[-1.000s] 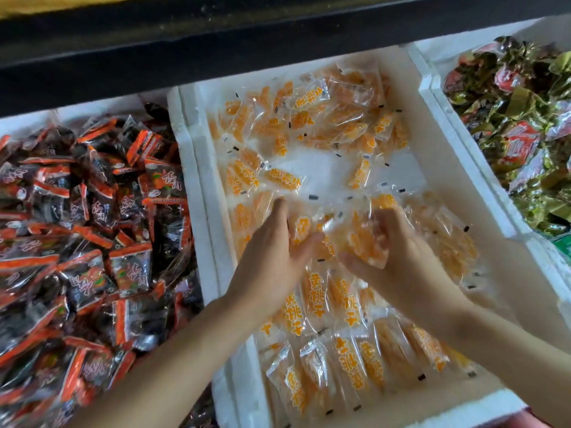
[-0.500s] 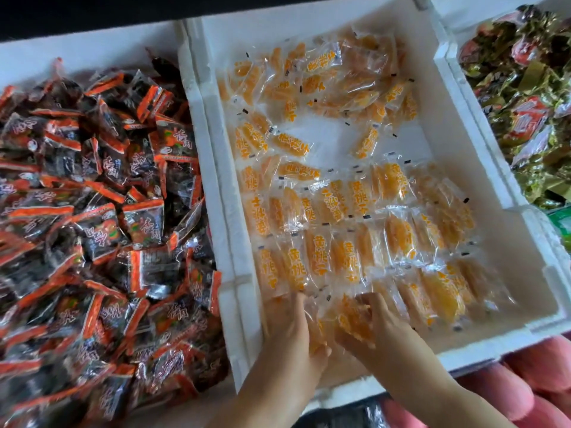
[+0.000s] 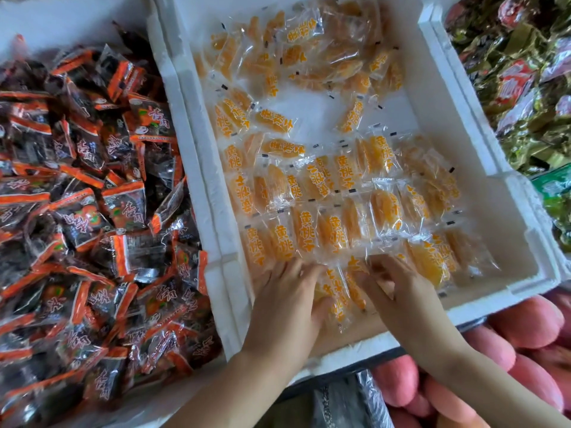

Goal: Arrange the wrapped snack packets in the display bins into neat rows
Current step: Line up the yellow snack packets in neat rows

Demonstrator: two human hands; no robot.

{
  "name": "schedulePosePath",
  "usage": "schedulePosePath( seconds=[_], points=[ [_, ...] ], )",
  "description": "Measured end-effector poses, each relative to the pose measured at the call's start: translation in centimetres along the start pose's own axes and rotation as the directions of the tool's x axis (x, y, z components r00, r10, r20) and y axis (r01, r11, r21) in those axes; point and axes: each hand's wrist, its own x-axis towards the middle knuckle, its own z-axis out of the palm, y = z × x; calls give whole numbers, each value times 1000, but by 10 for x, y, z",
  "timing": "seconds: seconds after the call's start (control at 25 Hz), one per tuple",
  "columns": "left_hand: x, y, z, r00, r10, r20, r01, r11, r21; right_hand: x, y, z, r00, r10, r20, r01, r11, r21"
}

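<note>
Head view: a white foam bin (image 3: 457,118) occupies the centre of the frame. It contains clear packets (image 3: 309,230) of yellow fruit with orange lettering. In the near half of the bin the packets lie flat, side by side, in rows that run left to right. In the far half they lie loose and at mixed angles, with bare bin floor between the two groups.

The left hand (image 3: 287,298) lies palm-down at the near left of the bin, fingers spread flat on the packets of the nearest row. It presses on them and grips nothing. The right hand (image 3: 398,288) is just beside it to the right, fingers curled down onto the same row. The fingertips touch a packet, but whether they pinch it cannot be told. A few packets (image 3: 336,291) lie between the two hands, tilted slightly.

Left of the bin, a heap of dark packets (image 3: 86,205) with orange bands lies unsorted. Right of the bin, green and red wrapped sweets (image 3: 525,88) are piled. Pink rounded fruit (image 3: 525,322) lies below the near right corner of the bin.
</note>
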Motion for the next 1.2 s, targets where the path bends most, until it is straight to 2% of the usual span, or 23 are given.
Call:
schedulePosePath(
  seconds=[0.16,0.32,0.52,0.72,0.88,1.04,1.2],
  points=[
    [0,-7,6,1000,2,-11,-2,998,-55,2,5,4,992,88,94,-89,996,10],
    [2,-5,11,997,-57,-51,53,995,-80,5,10,7,991,88,100,-86,996,-23],
    [7,-9,16,998,-66,-14,66,998,-22,7,9,7,972,203,120,-217,969,122],
    [-4,-15,15,995,90,-52,-80,983,168,7,7,5,982,126,143,-108,986,-130],
    [-7,-17,8,992,118,-37,-104,958,266,8,8,5,985,89,148,-92,996,16],
    [-6,-18,9,991,130,-38,-116,960,255,3,10,4,960,156,233,-180,980,85],
    [-6,-20,10,988,152,-38,-134,946,295,16,-1,-28,982,23,190,-35,998,59]
  ],
)
